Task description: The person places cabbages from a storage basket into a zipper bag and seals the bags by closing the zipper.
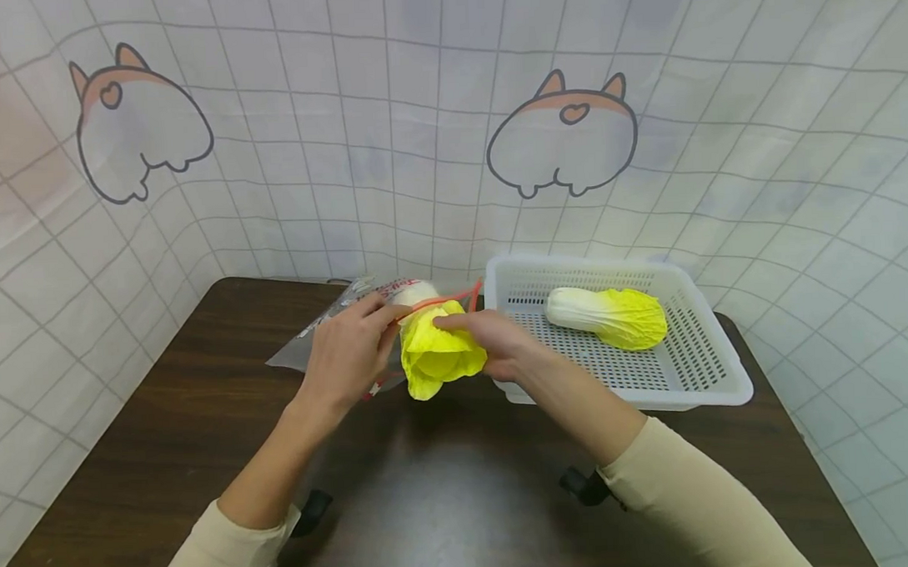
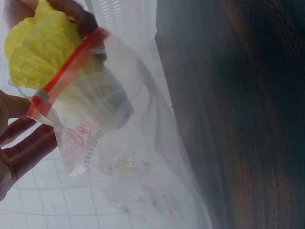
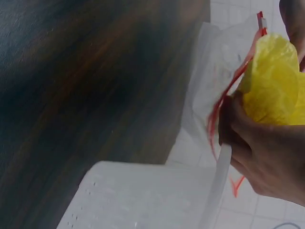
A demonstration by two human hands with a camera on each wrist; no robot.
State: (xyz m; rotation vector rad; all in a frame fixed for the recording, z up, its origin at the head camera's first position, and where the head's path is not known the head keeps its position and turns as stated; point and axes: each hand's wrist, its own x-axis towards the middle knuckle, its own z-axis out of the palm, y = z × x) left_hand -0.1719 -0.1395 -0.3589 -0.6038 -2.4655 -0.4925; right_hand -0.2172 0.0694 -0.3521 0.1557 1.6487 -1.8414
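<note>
Beside my right hand (image 1: 504, 342): white basket (image 1: 715, 349), another cabbage (image 1: 605, 316) inside.
Clear bag (image 2: 143, 148): my left hand (image 1: 351, 345) pinches its red edge (image 2: 69, 69); my right grips the yellow-leaved cabbage (image 1: 441, 351), white stalk (image 2: 97, 95) inside the bag.
Left wrist view: grey slider (image 2: 42, 95), hidden from the head view.

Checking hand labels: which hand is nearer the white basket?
Right. The right hand is right by the left end of the white basket, holding the yellow-leafed cabbage; the left hand is farther left, pinching the clear bag at its red edge.
</note>
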